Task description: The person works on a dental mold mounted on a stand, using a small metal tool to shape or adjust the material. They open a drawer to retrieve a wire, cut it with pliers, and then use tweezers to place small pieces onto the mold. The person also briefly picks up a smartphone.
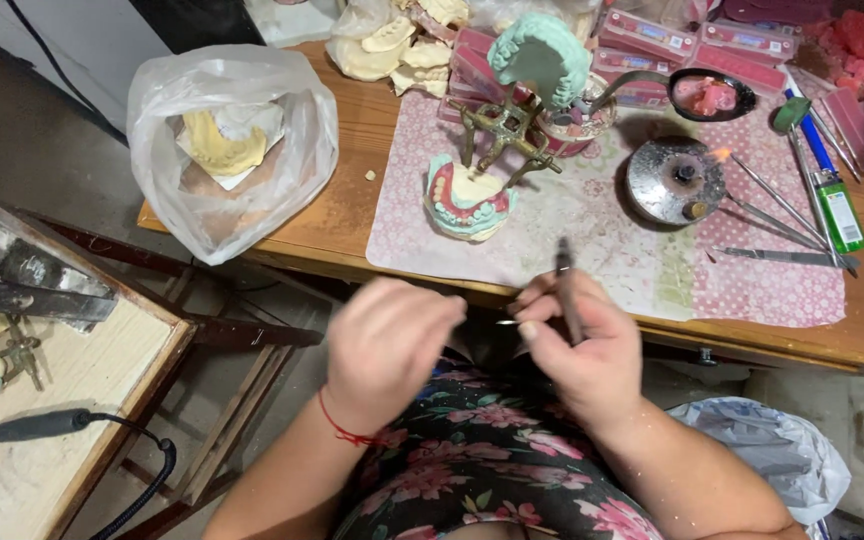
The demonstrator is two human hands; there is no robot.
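My right hand grips a thin dark metal carving tool like a pen, its tip pointing left toward my left hand. The left hand is curled shut in front of the table edge; whatever it holds is hidden behind its fingers. Both hands hover over my lap, just below the wooden table. On the patterned mat ahead stands a dental model with pink wax and teeth, and behind it a green cast on a brass articulator.
A small spirit burner with a flame, several metal instruments, a green lighter and pink wax boxes lie right. A plastic bag with a yellow cast sits left. A side bench holds a handpiece.
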